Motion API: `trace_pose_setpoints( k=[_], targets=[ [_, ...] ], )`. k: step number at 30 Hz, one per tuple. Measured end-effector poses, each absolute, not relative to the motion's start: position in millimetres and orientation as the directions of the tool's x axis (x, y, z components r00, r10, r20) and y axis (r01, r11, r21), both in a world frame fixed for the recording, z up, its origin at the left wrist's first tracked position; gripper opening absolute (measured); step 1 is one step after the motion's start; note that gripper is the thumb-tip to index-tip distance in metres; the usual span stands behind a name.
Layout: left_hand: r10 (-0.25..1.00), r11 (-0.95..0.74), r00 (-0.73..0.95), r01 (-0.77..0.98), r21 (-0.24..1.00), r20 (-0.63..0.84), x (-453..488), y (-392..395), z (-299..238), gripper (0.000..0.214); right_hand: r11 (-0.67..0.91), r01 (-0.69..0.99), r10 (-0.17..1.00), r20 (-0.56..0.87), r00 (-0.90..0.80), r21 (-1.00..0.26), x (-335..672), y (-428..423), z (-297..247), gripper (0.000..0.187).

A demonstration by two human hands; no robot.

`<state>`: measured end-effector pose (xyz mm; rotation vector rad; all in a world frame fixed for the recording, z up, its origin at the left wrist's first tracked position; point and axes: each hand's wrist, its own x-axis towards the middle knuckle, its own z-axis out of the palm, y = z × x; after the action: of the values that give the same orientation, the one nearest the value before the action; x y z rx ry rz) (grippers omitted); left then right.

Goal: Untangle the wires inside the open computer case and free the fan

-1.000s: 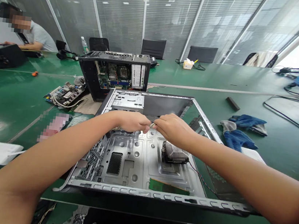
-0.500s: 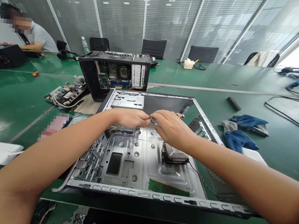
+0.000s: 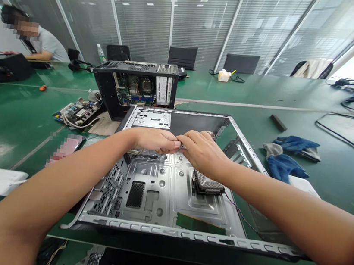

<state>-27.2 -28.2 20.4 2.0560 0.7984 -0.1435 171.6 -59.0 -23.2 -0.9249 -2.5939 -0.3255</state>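
Silver metal chassis [image 3: 164,231]: laid flat on green surface [image 3: 248,109], interior exposed.
Cable [image 3: 182,147]: over mid chassis, btwn both hands; mostly hidden, ID approx.
L hand [image 3: 159,141]: fingers pinched on cable end.
R hand [image 3: 201,149]: fingers bent, cable apparently gripped too; exact grip can't be told.
Cable risk: strands could be kinked or overstretched if pulled too hard.
Heatsink [image 3: 209,184]: on chassis floor nr R wrist; could be knocked if wrist is lowered.
Fan lead [image 3: 239,214]: run below R forearm; could be snagged, heatsink dragged w/ it.
Green board strip [image 3: 200,224]: nr chassis near edge; could be scratched if hit by heatsink.
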Motion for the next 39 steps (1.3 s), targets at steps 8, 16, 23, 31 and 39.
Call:
trace_pose_setpoints(
  k=[8,16,23,31,39],
  targets=[
    [0.391,-0.434,0.777,0.629,0.645,-0.494,-31.9,-27.8,23.5,0.036,0.727,0.667,0.611,0.288,-0.737,0.165,172.4,-61.4,-19.1,0.026],
    [0.301,-0.412,0.765,0.643,0.646,-0.569,-31.0,-29.1,25.9,0.04,0.768,0.601,0.567,0.202,-0.798,0.219,173.3,-65.3,-15.7,0.04],
    [0.368,-0.489,0.755,0.654,0.578,-0.543,-31.0,-29.3,25.5,0.038,0.74,0.649,0.639,0.116,-0.761,0.178,171.0,-64.3,-14.0,0.037],
    [0.438,-0.511,0.756,0.655,0.557,-0.487,-31.5,-28.0,21.1,0.038,0.667,0.744,0.741,0.073,-0.668,0.038,170.0,-61.7,-15.9,0.04],
    [0.444,-0.553,0.759,0.65,0.521,-0.476,-30.3,-27.8,21.7,0.036,0.617,0.76,0.774,-0.015,-0.633,-0.204,168.6,-57.8,-14.5,0.043]
  ],
)
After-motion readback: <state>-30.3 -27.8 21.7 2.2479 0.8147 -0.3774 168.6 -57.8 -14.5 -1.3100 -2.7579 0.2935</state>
